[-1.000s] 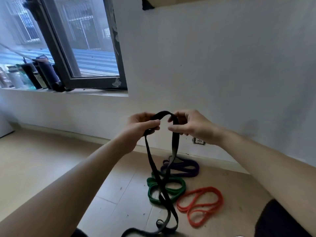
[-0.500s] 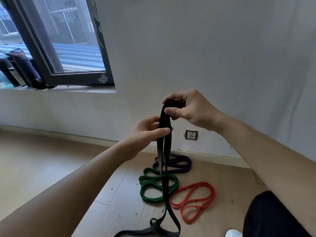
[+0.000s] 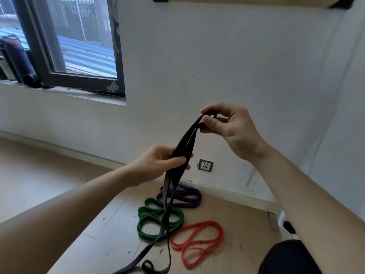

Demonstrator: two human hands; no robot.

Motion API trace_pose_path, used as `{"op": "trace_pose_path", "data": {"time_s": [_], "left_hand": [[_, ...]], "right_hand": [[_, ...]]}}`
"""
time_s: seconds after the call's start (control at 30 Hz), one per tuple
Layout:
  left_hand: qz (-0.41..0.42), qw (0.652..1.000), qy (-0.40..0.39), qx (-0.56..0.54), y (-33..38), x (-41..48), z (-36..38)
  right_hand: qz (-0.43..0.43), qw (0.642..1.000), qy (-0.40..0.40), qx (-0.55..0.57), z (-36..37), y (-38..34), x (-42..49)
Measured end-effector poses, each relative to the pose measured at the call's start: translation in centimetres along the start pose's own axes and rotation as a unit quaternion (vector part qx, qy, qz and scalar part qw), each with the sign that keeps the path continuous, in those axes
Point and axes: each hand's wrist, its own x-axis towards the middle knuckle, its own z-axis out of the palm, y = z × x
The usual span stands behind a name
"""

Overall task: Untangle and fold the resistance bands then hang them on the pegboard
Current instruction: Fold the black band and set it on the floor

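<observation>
A long black resistance band (image 3: 185,143) hangs in front of me down to the floor. My right hand (image 3: 231,127) pinches its top loop between thumb and fingers. Lower and to the left, my left hand (image 3: 160,163) grips both strands of the same band together. The band's lower end trails twisted on the floor at the bottom of the view. On the floor behind it lie a purple band (image 3: 187,198), a green band (image 3: 150,224) and an orange-red band (image 3: 199,242), each in loose coils.
A white wall with a socket (image 3: 205,165) stands straight ahead. A dark-framed window (image 3: 79,80) with bottles on its sill is at the left. The lower edge of a board (image 3: 256,0) shows at the top of the wall. My dark trouser leg (image 3: 286,258) is at the bottom right.
My right hand has lifted the band's top loop up and to the right. My left hand slid down the two strands, so the hands are now farther apart.
</observation>
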Motion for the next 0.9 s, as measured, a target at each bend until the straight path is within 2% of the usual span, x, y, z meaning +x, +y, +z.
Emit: {"op": "trace_pose_path", "data": {"time_s": [0.23,0.37,0.53,0.63,0.73,0.9], "left_hand": [[-0.017,0.990,-0.076,-0.119,1.7,-0.7,0.2],[-0.014,0.995,-0.041,-0.089,1.4,-0.7,0.1],[-0.029,0.993,-0.031,-0.108,1.1,-0.6,0.1],[0.010,1.000,-0.001,0.003,0.9,-0.7,-0.1],[0.058,0.990,0.053,0.120,0.5,-0.3,-1.0],[0.110,0.974,0.127,0.149,0.1,-0.1,-3.3]], "right_hand": [[0.017,0.991,-0.034,0.126,-1.0,-0.9,-0.4],[0.025,0.989,-0.044,0.142,-1.1,-1.0,-0.5],[0.039,0.992,0.020,0.122,-1.2,-0.1,-0.3],[0.055,0.989,0.039,0.134,-1.6,0.5,-0.2],[0.070,0.985,0.035,0.152,-1.9,1.2,-0.3],[0.118,0.983,-0.013,0.137,-2.9,2.4,-0.6]]}}
